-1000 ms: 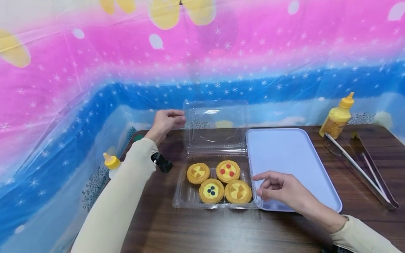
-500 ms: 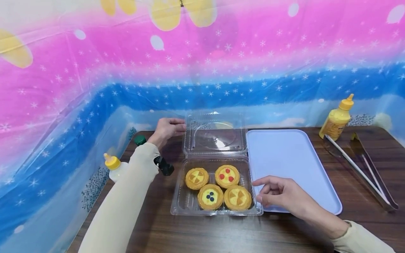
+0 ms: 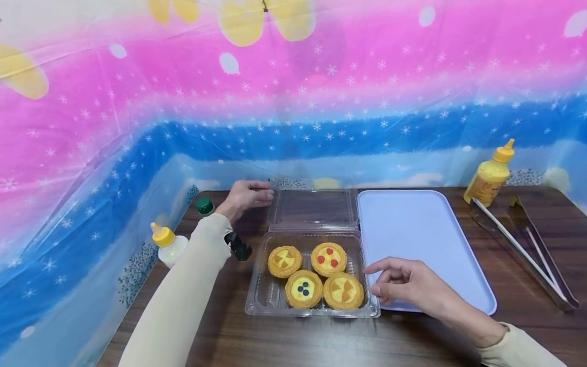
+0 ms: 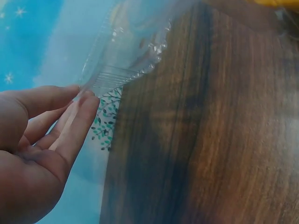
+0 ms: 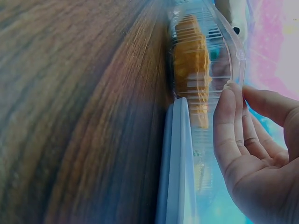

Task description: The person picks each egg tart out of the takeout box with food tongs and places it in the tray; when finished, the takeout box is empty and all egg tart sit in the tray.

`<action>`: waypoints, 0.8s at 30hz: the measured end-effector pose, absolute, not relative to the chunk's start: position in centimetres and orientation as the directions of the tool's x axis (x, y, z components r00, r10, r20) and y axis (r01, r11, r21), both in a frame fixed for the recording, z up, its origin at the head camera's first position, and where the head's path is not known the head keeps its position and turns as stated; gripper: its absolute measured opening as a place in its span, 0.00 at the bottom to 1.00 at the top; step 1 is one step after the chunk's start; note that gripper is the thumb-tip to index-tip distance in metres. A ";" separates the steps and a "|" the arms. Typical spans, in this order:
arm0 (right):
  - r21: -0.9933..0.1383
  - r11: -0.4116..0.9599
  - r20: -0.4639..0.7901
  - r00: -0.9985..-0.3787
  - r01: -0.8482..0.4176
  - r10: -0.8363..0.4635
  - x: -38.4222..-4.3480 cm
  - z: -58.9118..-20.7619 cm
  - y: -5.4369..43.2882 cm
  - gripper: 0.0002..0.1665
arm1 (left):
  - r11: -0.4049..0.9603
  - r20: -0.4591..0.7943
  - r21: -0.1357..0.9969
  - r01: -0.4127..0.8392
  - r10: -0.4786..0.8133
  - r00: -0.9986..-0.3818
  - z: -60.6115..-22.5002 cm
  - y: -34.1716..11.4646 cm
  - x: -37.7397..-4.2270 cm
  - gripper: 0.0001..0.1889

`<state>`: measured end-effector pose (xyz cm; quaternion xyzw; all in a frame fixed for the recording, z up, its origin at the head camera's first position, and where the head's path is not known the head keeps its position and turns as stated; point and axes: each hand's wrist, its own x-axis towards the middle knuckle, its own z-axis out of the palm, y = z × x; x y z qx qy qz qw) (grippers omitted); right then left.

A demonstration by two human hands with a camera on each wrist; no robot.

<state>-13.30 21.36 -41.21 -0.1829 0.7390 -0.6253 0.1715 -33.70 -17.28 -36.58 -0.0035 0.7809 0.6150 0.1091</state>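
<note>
A clear plastic clamshell box [image 3: 270, 309] lies on the table with its lid [image 3: 314, 209] folded far back. Several egg tarts sit in its base: one with red pieces on top [image 3: 328, 259], one with dark berries [image 3: 303, 289], the others with wedge shapes. My left hand [image 3: 246, 199] pinches the lid's left edge, and the left wrist view shows that edge between thumb and fingers. At the base's right rim, my right hand [image 3: 408, 283] pinches the plastic between thumb and fingers; the right wrist view [image 5: 257, 140] shows this grip on the rim.
A pale lavender tray [image 3: 408, 224] touches the box's right side. Metal tongs [image 3: 527, 255] and a yellow squeeze bottle [image 3: 488, 176] stand farther right. On the left are a white bottle with a yellow nozzle [image 3: 171, 247] and a green-capped bottle [image 3: 204, 205]. A patterned cloth hangs behind.
The lid has tilted backward and down, from nearly upright to almost flat, with my left hand lowering along with it. My right hand has stayed at the rim.
</note>
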 end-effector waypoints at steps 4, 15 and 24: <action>-0.989 0.140 -0.018 -0.875 -0.057 -0.484 -13.3 -41.4 21.3 0.25 | 0.246 -0.185 0.958 -0.149 0.130 -0.974 -37.1 -17.3 -33.8 0.23; -0.988 0.147 -0.027 -0.883 -0.048 -0.469 -13.4 -41.6 20.9 0.25 | 0.289 -0.177 0.948 -0.134 0.127 -0.976 -38.5 -17.8 -33.5 0.21; -0.985 0.172 -0.062 -0.896 -0.016 -0.440 -13.5 -41.5 21.2 0.26 | 0.355 -0.188 0.927 -0.120 0.165 -0.968 -38.9 -18.0 -32.9 0.22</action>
